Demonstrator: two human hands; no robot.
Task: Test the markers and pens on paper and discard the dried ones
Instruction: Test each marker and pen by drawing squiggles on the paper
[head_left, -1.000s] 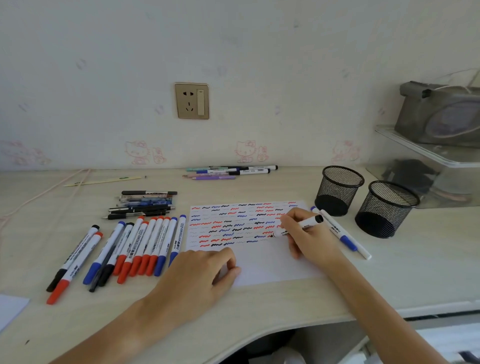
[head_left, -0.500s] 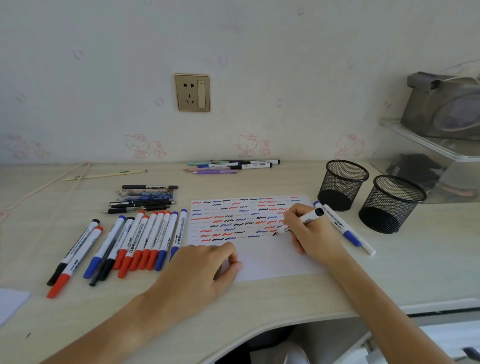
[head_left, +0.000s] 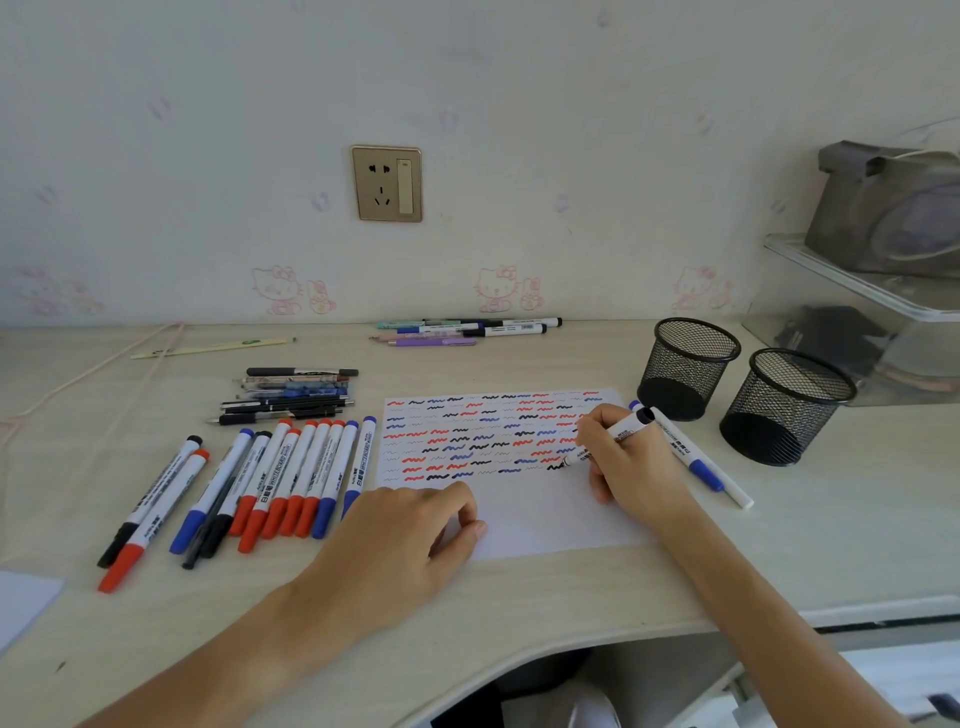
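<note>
Right hand (head_left: 631, 470): grasping a black marker (head_left: 608, 439), tip down on the paper (head_left: 545, 514)
Left hand (head_left: 410, 530): fingers loosely curled, holding nothing, pressing the paper's near corner

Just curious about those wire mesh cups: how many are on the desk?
2. One black mesh cup stands just past the paper's far right corner; the second mesh cup stands to its right, slightly nearer. Both look empty. None seems hidden.
</note>
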